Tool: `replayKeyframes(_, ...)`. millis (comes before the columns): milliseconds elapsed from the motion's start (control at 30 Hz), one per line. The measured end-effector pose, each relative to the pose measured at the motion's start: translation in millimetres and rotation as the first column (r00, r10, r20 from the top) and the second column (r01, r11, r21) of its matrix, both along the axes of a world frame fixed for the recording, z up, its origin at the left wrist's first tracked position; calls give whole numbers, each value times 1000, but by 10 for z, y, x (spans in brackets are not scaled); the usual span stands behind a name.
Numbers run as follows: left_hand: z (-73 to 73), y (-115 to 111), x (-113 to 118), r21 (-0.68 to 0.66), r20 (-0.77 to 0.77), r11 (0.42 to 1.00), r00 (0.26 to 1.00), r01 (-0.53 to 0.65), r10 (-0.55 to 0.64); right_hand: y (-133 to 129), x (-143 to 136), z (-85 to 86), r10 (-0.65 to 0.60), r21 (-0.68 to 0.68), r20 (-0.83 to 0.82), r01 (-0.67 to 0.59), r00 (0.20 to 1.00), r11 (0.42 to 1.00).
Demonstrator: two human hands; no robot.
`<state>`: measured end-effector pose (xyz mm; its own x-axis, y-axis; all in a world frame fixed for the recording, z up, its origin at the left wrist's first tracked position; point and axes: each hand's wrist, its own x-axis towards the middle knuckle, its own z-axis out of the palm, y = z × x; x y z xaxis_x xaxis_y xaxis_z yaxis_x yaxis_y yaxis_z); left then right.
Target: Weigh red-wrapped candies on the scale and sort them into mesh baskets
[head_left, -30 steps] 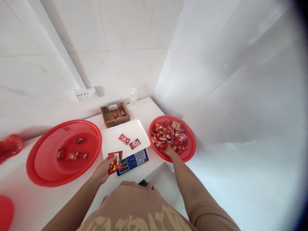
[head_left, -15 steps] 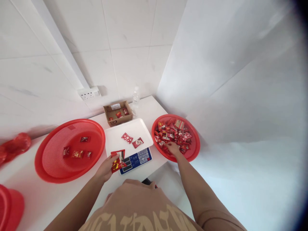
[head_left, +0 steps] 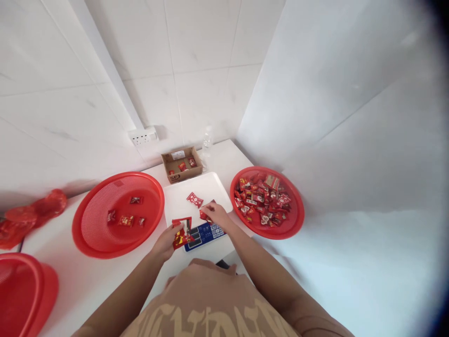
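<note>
My left hand (head_left: 167, 241) is closed on a red printed packet (head_left: 181, 239) with yellow and white on it, held over the near left corner of the scale. My right hand (head_left: 216, 214) is above the right part of the white scale tray (head_left: 175, 196), fingers pinched on a small red wrapped candy (head_left: 203, 216). It partly covers another red wrapper on the tray. A pink-red dotted candy (head_left: 195, 200) lies just left of my right hand. Beneath both hands, the blue scale panel (head_left: 199, 237) with its keypad is partly hidden.
Right of the scale, a red basket (head_left: 298, 210) holds many wrapped candies. On the left, another red basket (head_left: 79, 224) has several. A cardboard box (head_left: 182, 175) with a few red packets and a clear bottle (head_left: 207, 140) stand behind. Red bags (head_left: 49, 206) and a red tub (head_left: 45, 290) are far left.
My right hand has left the right basket and moved left over the scale tray with a small red candy. My left hand keeps the red packet. The view has shifted slightly left.
</note>
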<state>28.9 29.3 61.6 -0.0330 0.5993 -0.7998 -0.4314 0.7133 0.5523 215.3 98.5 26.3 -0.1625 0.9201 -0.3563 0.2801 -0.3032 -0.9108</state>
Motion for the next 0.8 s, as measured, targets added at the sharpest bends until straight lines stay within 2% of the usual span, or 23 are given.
replayKeyframes(100, -22, -39, -63, 5, -4, 1000, 1000, -18, 18, 13, -57, -7, -62, -12, -33, 62, 998, 998)
replayKeyframes(267, -123, -126, -173, 1, 9, 999, 999, -48, 48, -9, 116, 23, -247, -176, -96, 227, 964, 958)
replayKeyframes(400, -186, -144, -203, 12, -1, 999, 999, -38, 38, -5, 181, -15, -426, -274, -229, 362, 875, 891)
replayKeyframes(500, -183, -130, -193, 47, 11, 999, 1000, -5, 4, 68, 149, -32, -476, -282, -339, 396, 811, 874)
replayKeyframes(567, -157, -124, -177, 61, 29, 998, 1000, 9, -11, 137, 119, -23, -455, -242, -381, 388, 805, 890)
replayKeyframes(633, -125, -126, -162, 55, 37, 998, 999, 9, -11, 190, 100, 0, -422, -170, -344, 386, 839, 907)
replayKeyframes(733, -102, -141, -154, 41, 44, 999, 999, -9, 7, 176, 91, 44, -323, 65, -70, 328, 944, 943)
replayKeyframes(800, -115, -151, -161, 39, 45, 999, 999, -12, 10, 95, 70, 60, -172, 273, 194, 115, 966, 955)
